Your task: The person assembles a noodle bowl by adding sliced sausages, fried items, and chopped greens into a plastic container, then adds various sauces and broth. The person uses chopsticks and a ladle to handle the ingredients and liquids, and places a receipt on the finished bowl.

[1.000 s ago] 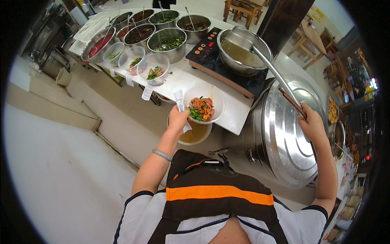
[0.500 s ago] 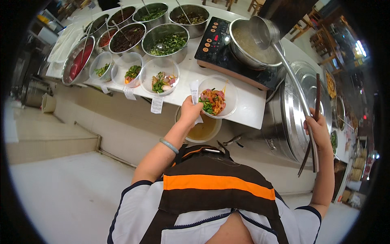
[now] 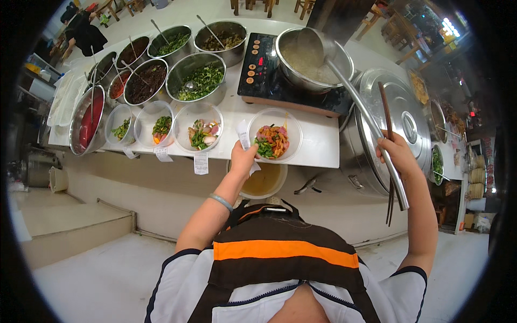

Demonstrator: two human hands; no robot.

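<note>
My left hand (image 3: pixel 245 160) is closed at the near left rim of a clear plastic bowl (image 3: pixel 295 141), pinching a white paper slip (image 3: pixel 244 133) against it. Chopped greens and orange-brown pickles with pinkish pieces lie in this bowl. A long-handled metal ladle (image 3: pixel 358 94) and dark chopsticks (image 3: pixel 386 107) are both gripped in my right hand (image 3: pixel 399 153). The ladle's cup is at the steel pot (image 3: pixel 323 86), tilted among its cloudy liquid; whether it dips in, I cannot tell. The pot stands on a black induction cooker (image 3: pixel 254 89).
Several clear containers (image 3: pixel 179 141) with toppings and paper slips line the table's (image 3: pixel 318 153) front edge. Steel basins (image 3: pixel 215 97) of greens and sauces stand behind. A large lidded steel pot (image 3: pixel 371 161) is at right, a bucket (image 3: pixel 280 188) below. Someone in black (image 3: pixel 86 35) is far left.
The ladle's cup has shifted left and lower within the pot, my right hand moving left with the chopsticks. My view has shifted rightward. My left hand stays on the bowl.
</note>
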